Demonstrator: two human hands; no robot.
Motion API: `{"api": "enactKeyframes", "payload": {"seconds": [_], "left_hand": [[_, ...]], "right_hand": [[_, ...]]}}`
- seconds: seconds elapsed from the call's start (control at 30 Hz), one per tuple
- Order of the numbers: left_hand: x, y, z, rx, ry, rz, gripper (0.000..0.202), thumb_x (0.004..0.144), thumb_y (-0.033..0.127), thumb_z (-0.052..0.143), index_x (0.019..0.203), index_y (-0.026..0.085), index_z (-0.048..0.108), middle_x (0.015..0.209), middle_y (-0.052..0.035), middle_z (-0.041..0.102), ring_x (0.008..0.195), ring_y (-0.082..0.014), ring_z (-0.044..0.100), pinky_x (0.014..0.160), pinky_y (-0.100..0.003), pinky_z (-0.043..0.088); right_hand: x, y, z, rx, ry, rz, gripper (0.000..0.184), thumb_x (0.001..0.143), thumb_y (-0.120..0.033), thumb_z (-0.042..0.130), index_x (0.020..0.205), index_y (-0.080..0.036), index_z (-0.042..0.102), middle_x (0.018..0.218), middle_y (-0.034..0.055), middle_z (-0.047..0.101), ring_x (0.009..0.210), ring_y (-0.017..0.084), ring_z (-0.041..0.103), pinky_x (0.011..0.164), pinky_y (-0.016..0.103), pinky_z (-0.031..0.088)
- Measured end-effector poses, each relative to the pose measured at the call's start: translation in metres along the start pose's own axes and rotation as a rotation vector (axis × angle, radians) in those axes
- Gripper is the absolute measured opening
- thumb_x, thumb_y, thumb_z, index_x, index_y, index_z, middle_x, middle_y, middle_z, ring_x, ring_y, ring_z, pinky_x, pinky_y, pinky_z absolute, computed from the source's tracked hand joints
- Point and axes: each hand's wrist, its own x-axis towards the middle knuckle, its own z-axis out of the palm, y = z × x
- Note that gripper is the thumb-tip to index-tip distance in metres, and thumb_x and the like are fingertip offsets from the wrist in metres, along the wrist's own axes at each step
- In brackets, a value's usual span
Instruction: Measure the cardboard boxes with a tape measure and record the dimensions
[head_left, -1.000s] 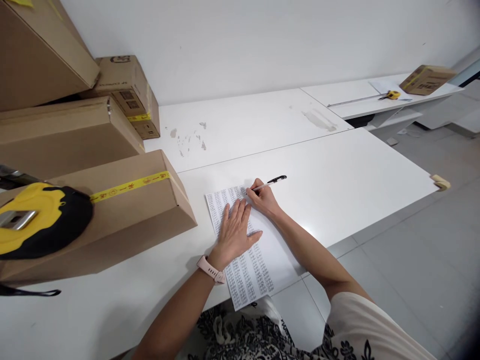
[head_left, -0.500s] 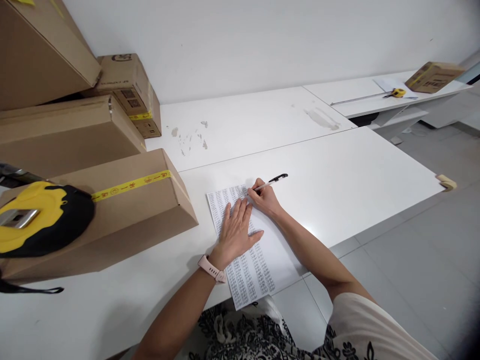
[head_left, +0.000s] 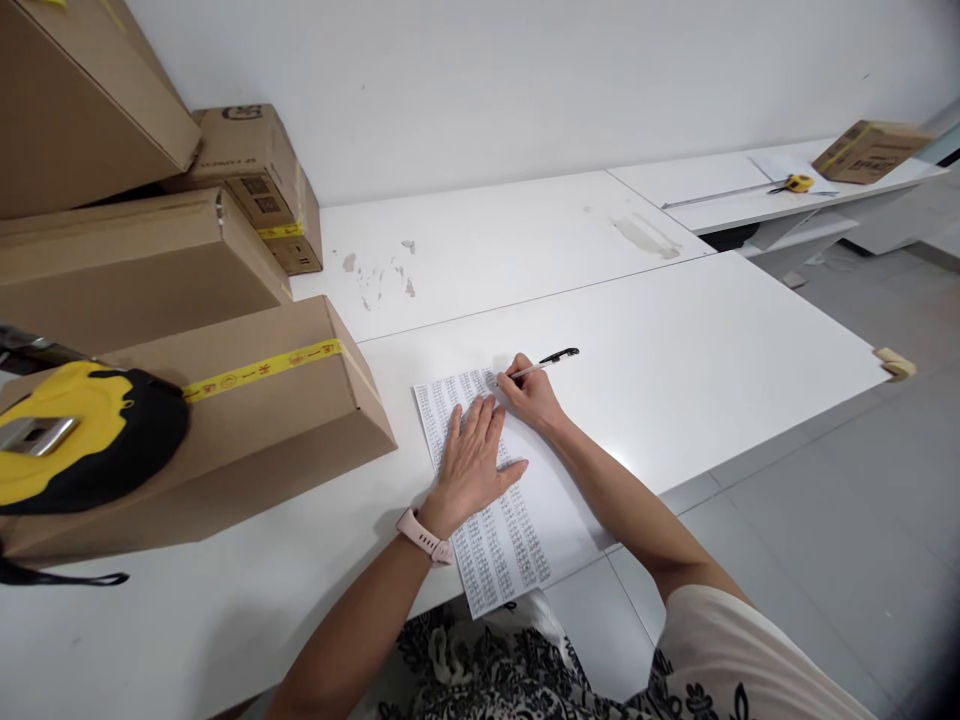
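Note:
A sheet of paper (head_left: 491,545) covered with columns of small handwriting lies on the white table, its lower corner sticking out past the near edge. Flat on the sheet rests my left hand (head_left: 472,455), fingers spread, with a pink watch band on the wrist. My right hand (head_left: 531,392) is closed around a pen (head_left: 553,357) with a black cap on its back end. The pen's tip is at the upper right of the written columns, mostly hidden by my fingers. The right part of the sheet is blank.
Cardboard boxes (head_left: 262,400) are stacked on the left. A large yellow and black tape measure (head_left: 90,430) sits on the nearest one. Far right, a second tape measure (head_left: 798,183) lies by a small box (head_left: 870,152). A tan corner guard (head_left: 894,364) caps the table's right corner.
My right hand and the pen have shifted very slightly to the right along the sheet. My left hand stays in place on the paper.

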Motion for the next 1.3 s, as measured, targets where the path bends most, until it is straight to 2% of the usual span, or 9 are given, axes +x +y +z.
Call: {"api": "enactKeyframes", "payload": {"seconds": [0.97, 1.3], "left_hand": [[0.0007, 0.0006, -0.0017, 0.011, -0.025, -0.009, 0.083, 0.097, 0.061, 0.044, 0.157, 0.006, 0.029, 0.169, -0.0166, 0.021, 0.158, -0.0298, 0.011, 0.128, -0.056, 0.009], [-0.0006, -0.0005, 0.0003, -0.006, 0.017, 0.005, 0.079, 0.097, 0.061, 0.043, 0.156, 0.010, 0.031, 0.168, -0.0175, 0.025, 0.158, -0.0301, 0.014, 0.128, -0.056, 0.010]], "right_hand": [[0.0010, -0.0009, -0.0012, -0.007, 0.001, 0.017, 0.021, 0.082, -0.029, 0.060, 0.071, -0.024, 0.043, 0.056, -0.0075, 0.040, 0.053, 0.011, 0.038, 0.054, 0.028, 0.030], [0.0001, -0.0056, -0.0021, 0.011, 0.022, 0.025, 0.022, 0.081, -0.028, 0.059, 0.070, -0.024, 0.041, 0.056, -0.0077, 0.038, 0.053, 0.011, 0.036, 0.053, 0.028, 0.029]]}}
